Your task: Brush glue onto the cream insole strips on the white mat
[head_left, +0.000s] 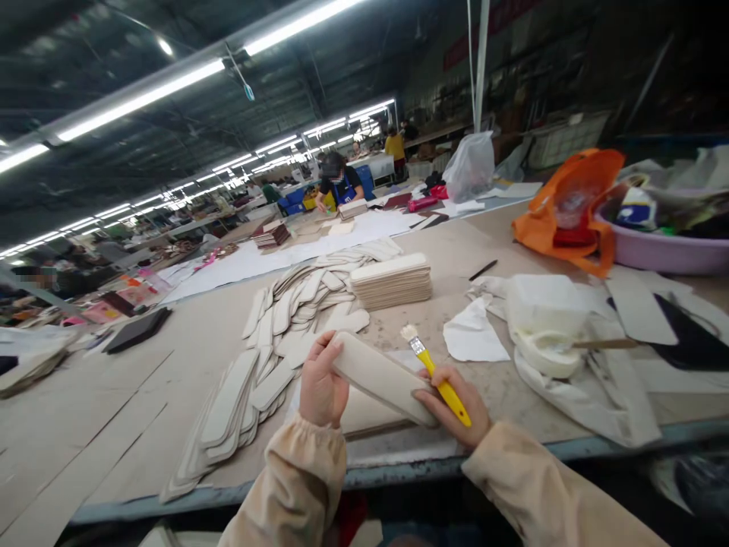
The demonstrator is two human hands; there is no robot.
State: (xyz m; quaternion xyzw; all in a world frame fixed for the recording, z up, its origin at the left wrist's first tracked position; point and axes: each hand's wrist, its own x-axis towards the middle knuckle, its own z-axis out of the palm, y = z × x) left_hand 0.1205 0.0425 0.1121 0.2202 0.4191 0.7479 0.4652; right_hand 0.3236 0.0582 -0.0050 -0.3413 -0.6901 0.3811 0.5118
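Observation:
Between my two hands is a long cream strip with rounded ends [381, 376], tilted down to the right. My left hand [324, 384] pinches its upper left end. At the lower right end, my right hand [461, 406] grips the strip and also holds a yellow-handled paintbrush [441, 380], its pale bristles pointing up and away from me. Under the held strip lies a low stack of similar pieces [364, 414]. Beyond it stands a neat stack of strips [392, 281]. Many more strips [231, 399] spread in overlapping rows to the left.
At right, a white tub of pale paste [550, 353] has a stick across it. Behind are an orange bag [569, 209] and a purple basin [666, 247]. A white paper scrap [475, 332] lies near the brush. Across the tables a co-worker [340, 186] bends over work.

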